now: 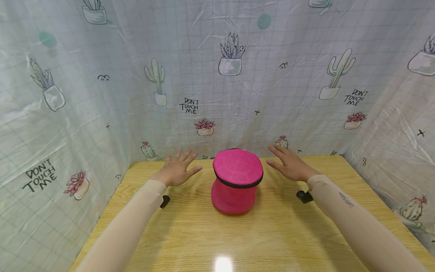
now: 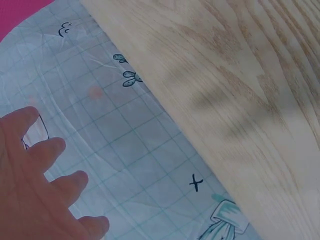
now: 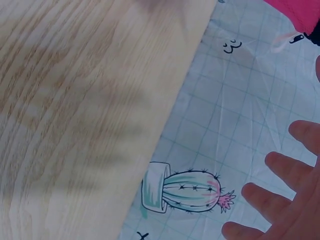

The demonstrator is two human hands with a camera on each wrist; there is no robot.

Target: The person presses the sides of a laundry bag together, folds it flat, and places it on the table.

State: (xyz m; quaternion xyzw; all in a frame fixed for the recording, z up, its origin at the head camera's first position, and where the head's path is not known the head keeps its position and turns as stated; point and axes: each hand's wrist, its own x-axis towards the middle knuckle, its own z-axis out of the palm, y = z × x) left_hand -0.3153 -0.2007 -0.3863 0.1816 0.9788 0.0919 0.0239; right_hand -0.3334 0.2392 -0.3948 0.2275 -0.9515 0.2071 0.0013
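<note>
A bright pink mesh laundry bag point(image 1: 236, 196), drum-shaped with black trim round its lid, stands upright on the wooden table point(image 1: 224, 234). To its left hovers my left hand point(image 1: 176, 170), fingers spread and holding nothing. On the other side is my right hand point(image 1: 290, 165), also spread and apart from the bag. The left wrist view has the left fingers point(image 2: 72, 187) at its lower left, with a pink corner of the bag point(image 2: 17, 15) above. A small zip pull point(image 3: 297, 38) shows at the bag's edge in the right wrist view.
A pale curtain point(image 1: 258, 94) printed with cacti and lettering hangs behind the table and along both sides. Dark wrist devices point(image 1: 304, 197) stick out under the sleeves. Light glares off the tabletop near the front.
</note>
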